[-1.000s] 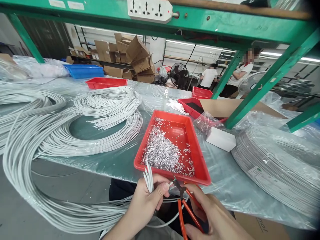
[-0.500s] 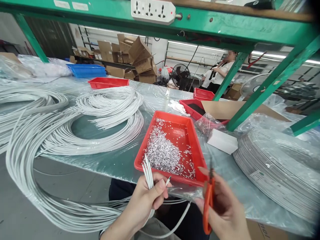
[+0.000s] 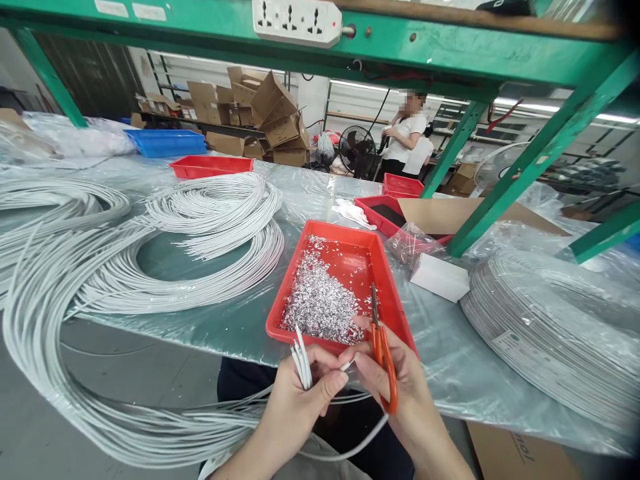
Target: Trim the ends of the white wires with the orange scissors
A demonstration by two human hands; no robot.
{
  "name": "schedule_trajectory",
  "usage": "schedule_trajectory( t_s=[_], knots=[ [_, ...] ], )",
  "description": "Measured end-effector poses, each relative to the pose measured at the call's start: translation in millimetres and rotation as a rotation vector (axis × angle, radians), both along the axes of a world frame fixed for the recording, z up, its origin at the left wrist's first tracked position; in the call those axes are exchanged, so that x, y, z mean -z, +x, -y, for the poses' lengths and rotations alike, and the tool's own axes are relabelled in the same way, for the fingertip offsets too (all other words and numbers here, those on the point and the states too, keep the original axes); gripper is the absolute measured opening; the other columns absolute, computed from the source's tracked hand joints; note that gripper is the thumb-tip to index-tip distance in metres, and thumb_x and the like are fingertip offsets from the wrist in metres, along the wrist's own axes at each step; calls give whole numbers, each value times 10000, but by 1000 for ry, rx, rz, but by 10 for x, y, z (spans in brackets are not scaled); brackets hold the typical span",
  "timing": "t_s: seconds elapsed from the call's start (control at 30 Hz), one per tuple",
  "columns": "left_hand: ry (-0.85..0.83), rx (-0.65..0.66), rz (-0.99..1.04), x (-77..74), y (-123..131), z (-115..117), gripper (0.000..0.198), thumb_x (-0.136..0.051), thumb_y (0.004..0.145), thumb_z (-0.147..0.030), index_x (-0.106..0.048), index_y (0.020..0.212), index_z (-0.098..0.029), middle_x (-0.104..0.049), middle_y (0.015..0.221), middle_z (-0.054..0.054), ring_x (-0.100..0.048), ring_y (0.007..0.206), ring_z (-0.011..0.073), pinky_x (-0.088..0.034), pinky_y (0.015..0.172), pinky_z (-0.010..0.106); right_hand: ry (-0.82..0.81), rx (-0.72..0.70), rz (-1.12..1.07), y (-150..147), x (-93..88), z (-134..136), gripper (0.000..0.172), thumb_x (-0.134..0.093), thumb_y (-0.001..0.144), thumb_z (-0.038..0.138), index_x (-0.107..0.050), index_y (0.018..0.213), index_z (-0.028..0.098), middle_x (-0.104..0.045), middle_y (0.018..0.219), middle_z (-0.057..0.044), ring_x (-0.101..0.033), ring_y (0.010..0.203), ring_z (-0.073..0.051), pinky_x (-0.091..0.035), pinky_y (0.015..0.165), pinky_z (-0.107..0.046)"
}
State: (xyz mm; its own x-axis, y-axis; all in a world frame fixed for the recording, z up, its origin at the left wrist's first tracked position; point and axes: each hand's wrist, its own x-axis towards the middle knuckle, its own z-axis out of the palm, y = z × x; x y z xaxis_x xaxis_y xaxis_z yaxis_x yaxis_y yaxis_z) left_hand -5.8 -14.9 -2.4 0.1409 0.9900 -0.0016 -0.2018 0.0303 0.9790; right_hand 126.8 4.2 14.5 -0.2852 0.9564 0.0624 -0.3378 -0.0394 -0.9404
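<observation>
In the lower centre of the frame, the left hand (image 3: 305,397) is curled around a bundle of white cables (image 3: 301,363) and pinches one separate cable end (image 3: 346,366). The right hand (image 3: 407,383) has its thumb and fingertips at that end, so its tip is hard to make out; the same hand holds orange-handled pliers (image 3: 389,373) upright, their handles partly hidden by fingers. Behind the hands, a red tray (image 3: 345,253) holds a heap of small silvery pieces (image 3: 323,303); its near right corner is covered by the right hand. Right of upper centre, a cardboard sheet (image 3: 445,212) hides part of another red tray (image 3: 369,212) with something dark inside. The blue bin's (image 3: 167,143) contents, upper left, cannot be seen. The wrapped coil (image 3: 530,327) is cut off at the right edge.
</observation>
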Motion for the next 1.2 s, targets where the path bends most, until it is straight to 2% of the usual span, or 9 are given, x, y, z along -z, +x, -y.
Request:
schedule_trajectory(
  t_s=[0.1, 0.23, 0.33, 0.47, 0.73, 0.83, 0.93, 1.07, 1.2],
  knots=[
    [1, -20, 8, 30, -22, -11, 379, -617, 721, -477, -486, 716, -121, -329, 433, -67, -259, 390, 33, -202, 391, 168, 197, 8, 174, 161, 107, 23, 440, -541, 843, 317, -339, 1218, 205, -590, 968, -86, -541, 665, -110, -410, 535, -201],
    [-24, -71, 5, 69, -69, -22, 378, -621, 719, -473, -469, 701, -128, -300, 443, -74, -227, 391, 29, -188, 382, 168, 349, -69, 684, 470, 214, 171, 684, -556, 755, 207, -212, 1345, 253, -387, 1283, -155, -502, 1062, -242, -482, 732, -277],
    [-36, -60, 21, 75, -79, -18, 379, -618, 725, -471, -450, 689, -133, -289, 433, -76, -221, 387, 29, -174, 381, 169, 273, -119, 1059, 572, 163, 269, 758, -625, 639, 214, -321, 1328, 291, -529, 1090, -118, -554, 940, -270, -502, 725, -353],
    [-64, 3, 42, 46, -64, -6, 380, -615, 730, -470, -441, 697, -133, -292, 433, -74, -230, 399, 31, -173, 391, 164, 290, -164, 1247, 480, -21, 262, 713, -613, 631, 267, -372, 1300, 310, -579, 835, -53, -569, 746, -229, -506, 645, -343],
    [-111, 46, 20, 48, -81, -45, 431, -565, 737, -548, -468, 707, -129, -349, 456, -53, -285, 402, 41, -200, 398, 170, 391, -126, 1180, 537, 59, 217, 648, -611, 692, 303, -377, 1296, 299, -594, 902, -69, -588, 742, -210, -520, 624, -307],
    [42, 64, -194, 90, -94, -35, 419, -390, 873, -480, -586, 774, -123, -559, 741, 59, -521, 686, 109, -394, 640, 214, 425, 50, 1022, 700, 192, 206, 578, -541, 784, 383, -360, 1316, 249, -570, 961, -128, -595, 792, -220, -531, 649, -301],
    [164, 73, -280, 152, -86, -23, 377, -315, 924, -385, -611, 917, -152, -549, 921, 70, -521, 870, 130, -379, 802, 240, 363, 59, 878, 789, 236, 194, 540, -512, 832, 343, -343, 1330, 222, -551, 980, -133, -582, 840, -209, -520, 725, -300],
    [53, 163, 43, 228, -55, -38, 417, -365, 881, -487, -558, 1030, -149, -458, 726, 15, -335, 452, 23, -258, 429, 179, 249, 109, 790, 705, 208, 245, 505, -540, 815, 369, -428, 1275, 196, -560, 866, -100, -558, 765, -195, -506, 744, -311],
    [-128, 189, 558, 222, -59, -47, 308, -553, 809, -421, -595, 1008, -190, -377, 706, -5, -317, 514, 18, -233, 457, 146, 168, 151, 655, 572, 125, 242, 502, -554, 800, 438, -448, 1233, 210, -539, 909, -86, -542, 792, -173, -486, 766, -266]
  ],
)
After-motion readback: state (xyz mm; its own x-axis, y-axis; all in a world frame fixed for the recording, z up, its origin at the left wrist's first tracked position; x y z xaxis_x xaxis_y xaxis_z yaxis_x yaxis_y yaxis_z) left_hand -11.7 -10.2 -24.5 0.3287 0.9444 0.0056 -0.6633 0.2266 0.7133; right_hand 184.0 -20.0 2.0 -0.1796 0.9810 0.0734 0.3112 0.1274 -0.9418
